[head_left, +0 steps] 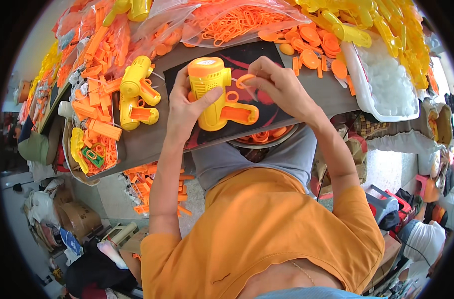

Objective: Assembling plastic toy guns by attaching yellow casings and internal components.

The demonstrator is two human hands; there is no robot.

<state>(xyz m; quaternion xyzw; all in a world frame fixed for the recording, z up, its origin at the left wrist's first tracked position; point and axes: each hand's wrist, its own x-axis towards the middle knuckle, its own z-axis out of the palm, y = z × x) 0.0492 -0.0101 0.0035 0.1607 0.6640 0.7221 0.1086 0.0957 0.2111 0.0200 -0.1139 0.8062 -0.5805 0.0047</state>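
Note:
My left hand (pixel 181 107) is closed around a yellow plastic toy gun body (pixel 210 112) with an orange cap on top, its thumb across the vented side. The toy's orange-lined handle points right, and a small orange ring sits by its trigger area. Just right of the toy's short nozzle, my right hand (pixel 285 92) pinches an orange ring (pixel 244 79) between thumb and fingers. Both hands are over a black mat with red marks (pixel 264 55) on the table.
Two similar yellow toy bodies (pixel 132 82) lie at left beside heaped orange parts (pixel 95 94). Behind the mat are bags of orange clips (pixel 237 22) and loose orange discs (pixel 310 60). A white bin (pixel 362 94) holds translucent pieces at right. Below the table edge sits a bowl (pixel 267 145).

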